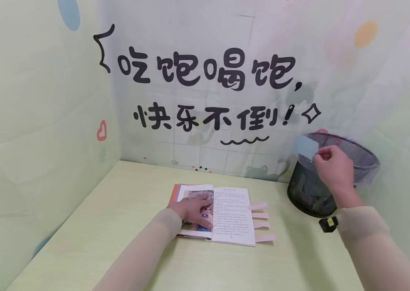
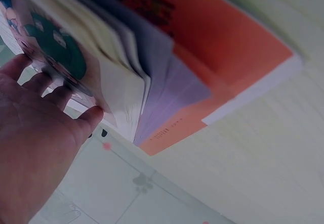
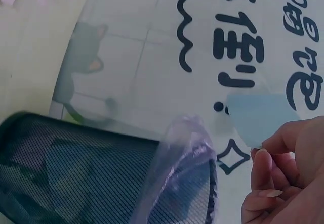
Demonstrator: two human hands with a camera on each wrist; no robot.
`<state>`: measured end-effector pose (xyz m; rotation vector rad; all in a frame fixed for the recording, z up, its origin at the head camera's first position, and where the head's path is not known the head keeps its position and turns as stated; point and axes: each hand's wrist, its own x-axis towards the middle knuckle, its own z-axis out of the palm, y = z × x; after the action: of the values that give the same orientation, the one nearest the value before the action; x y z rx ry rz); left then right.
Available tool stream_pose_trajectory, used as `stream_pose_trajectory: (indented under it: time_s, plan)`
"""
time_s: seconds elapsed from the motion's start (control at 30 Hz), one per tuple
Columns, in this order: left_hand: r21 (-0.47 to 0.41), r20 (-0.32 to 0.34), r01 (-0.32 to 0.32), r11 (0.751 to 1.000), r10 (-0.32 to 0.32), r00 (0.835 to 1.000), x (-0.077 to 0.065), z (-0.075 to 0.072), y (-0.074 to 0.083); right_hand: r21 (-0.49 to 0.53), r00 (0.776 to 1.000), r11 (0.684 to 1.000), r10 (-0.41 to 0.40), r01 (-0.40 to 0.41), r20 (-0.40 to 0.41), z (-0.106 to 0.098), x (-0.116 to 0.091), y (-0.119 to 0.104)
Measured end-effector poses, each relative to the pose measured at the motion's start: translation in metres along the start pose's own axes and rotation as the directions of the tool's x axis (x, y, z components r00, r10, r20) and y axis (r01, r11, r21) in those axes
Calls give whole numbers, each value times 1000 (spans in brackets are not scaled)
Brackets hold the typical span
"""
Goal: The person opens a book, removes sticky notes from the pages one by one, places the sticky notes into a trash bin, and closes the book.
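Note:
An open book lies on the table, a colour picture on its left page and printed text on its right. Across the left page rests my left hand, fingers spread; in the left wrist view the hand touches the picture page, and the orange cover shows beneath the pages. Between thumb and fingertips my right hand pinches a small light-blue paper slip. The slip is up at the rim height of a black mesh bin. In the right wrist view the slip appears beside the bin's bagged rim.
Several pink paper tabs stick out from the book's right edge. The bin has a clear plastic liner folded over its rim. A small black object with a yellow mark sits by the right sleeve. Printed curtains enclose the table.

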<state>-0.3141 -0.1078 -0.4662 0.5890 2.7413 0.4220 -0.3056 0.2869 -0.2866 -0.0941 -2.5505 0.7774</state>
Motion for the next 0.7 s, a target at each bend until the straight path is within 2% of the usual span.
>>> stream_pose_trajectory:
  time_s: [0.2, 0.3, 0.53, 0.7]
  plan:
    - [-13, -1, 11, 1000, -11, 1000, 0, 2, -2, -59, 997, 997, 36, -40, -68, -25, 17, 14]
    - [-7, -6, 5, 1000, -5, 1000, 1, 3, -4, -71, 996, 995, 62, -67, -68, -31, 22, 24]
    - [7, -9, 1, 1000, -1, 1000, 2, 5, -5, -132, 985, 977, 162, -169, -60, -38, 26, 43]
    - [14, -14, 0, 1000, 0, 1000, 1, 5, -6, -117, 987, 981, 146, -153, -68, -33, 24, 44]
